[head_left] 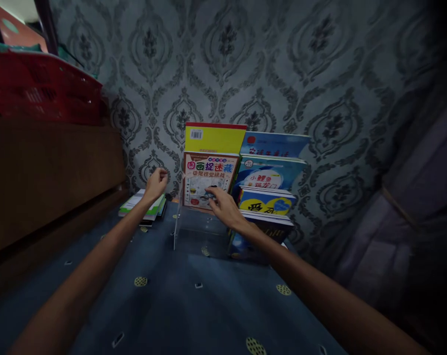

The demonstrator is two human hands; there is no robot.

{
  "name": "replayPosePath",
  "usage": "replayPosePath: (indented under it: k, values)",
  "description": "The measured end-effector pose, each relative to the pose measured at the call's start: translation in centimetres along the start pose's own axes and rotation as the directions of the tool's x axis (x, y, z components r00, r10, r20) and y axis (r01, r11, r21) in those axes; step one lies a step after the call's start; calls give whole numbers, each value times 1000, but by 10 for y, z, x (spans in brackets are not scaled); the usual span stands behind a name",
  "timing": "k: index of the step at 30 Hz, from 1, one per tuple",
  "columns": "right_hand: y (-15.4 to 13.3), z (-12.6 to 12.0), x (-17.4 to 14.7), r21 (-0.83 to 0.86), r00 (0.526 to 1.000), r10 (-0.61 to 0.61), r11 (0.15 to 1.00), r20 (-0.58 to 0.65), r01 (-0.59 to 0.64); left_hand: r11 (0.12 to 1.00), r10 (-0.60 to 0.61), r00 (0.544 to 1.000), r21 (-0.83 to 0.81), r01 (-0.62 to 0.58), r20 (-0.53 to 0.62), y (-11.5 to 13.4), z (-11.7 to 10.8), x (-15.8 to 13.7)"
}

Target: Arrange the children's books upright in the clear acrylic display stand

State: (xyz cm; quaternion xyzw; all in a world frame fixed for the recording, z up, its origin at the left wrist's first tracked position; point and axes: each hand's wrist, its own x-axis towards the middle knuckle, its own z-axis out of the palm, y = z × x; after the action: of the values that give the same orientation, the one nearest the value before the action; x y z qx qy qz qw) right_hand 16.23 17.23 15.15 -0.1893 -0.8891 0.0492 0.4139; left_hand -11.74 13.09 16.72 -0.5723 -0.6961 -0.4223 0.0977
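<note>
A clear tiered book stand (176,231) holds upright books on a patterned blue cloth. In its left column, a picture book (194,190) with colourful Chinese lettering stands in front of a taller yellow book (216,137). My right hand (225,209) is in front of the picture book's lower right part, fingers apart and holding nothing; whether the fingertips touch the cover I cannot tell. Left of the stand, my left hand (157,183) hovers with curled fingers and nothing visible in them. Below and behind it lies a stack of books (134,201).
Blue books (273,171) fill the right column, with a yellow-and-blue book (268,203) and dark books (275,226) lower down. A brown wooden cabinet (53,172) carrying a red basket (46,91) borders the left. Patterned wallpaper (223,64) rises behind; a tied curtain (393,222) hangs right.
</note>
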Motion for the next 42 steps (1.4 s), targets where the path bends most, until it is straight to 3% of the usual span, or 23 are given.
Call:
replayPosePath:
  k: [4, 7, 11, 15, 28, 35, 42]
  values:
    - [-3, -3, -2, -6, 1000, 5, 1000, -7, -5, 971, -143, 980, 211, 112, 137, -55, -2, -21]
    - [-9, -5, -4, 4, 1000, 0, 1000, -1, 0, 931, -209, 939, 349, 106, 272, -84, 8, -44]
    - [-15, -6, -8, 25, 1000, -6, 1000, 2, 5, 884, -253, 877, 467, 37, 409, -102, 23, -64]
    - [-15, -6, -10, 28, 1000, 0, 1000, 8, 0, 854, -257, 832, 519, -43, 491, -108, 23, -70]
    - [-36, -8, -27, 107, 999, 33, 994, 15, -35, 766, -34, 850, 560, -316, 526, -91, -12, -96]
    - [-53, 4, -74, 190, 986, 83, 976, 144, -110, 724, 14, 835, 570, -388, 550, -72, -17, -111]
    - [-50, 44, -137, 226, 935, 210, 933, 286, -278, 737, 21, 798, 530, -419, 602, -44, -19, -169]
